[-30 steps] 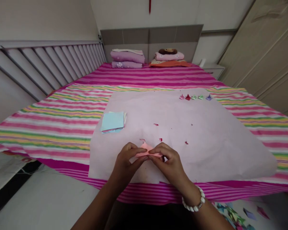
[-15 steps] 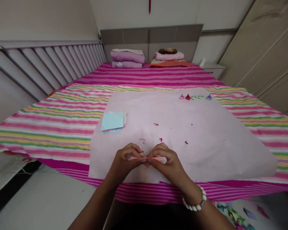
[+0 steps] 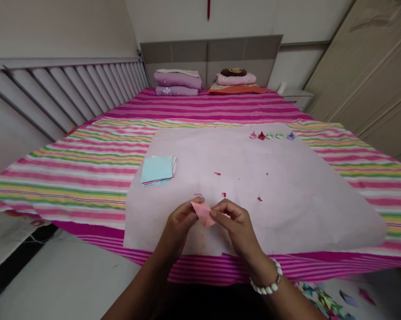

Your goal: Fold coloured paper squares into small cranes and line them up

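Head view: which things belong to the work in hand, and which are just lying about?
In the work:
pink paper
right hand, pinching it
left hand, at its edge
probably paper stack, folded row, pale sheet

Lying about:
red scraps
purple bedding
apparently, coloured pieces at bottom right

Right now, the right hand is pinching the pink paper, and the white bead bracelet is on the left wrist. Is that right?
Not quite: the white bead bracelet is on the right wrist, not the left one, as the head view shows. The right hand is indeed pinching the pink paper.
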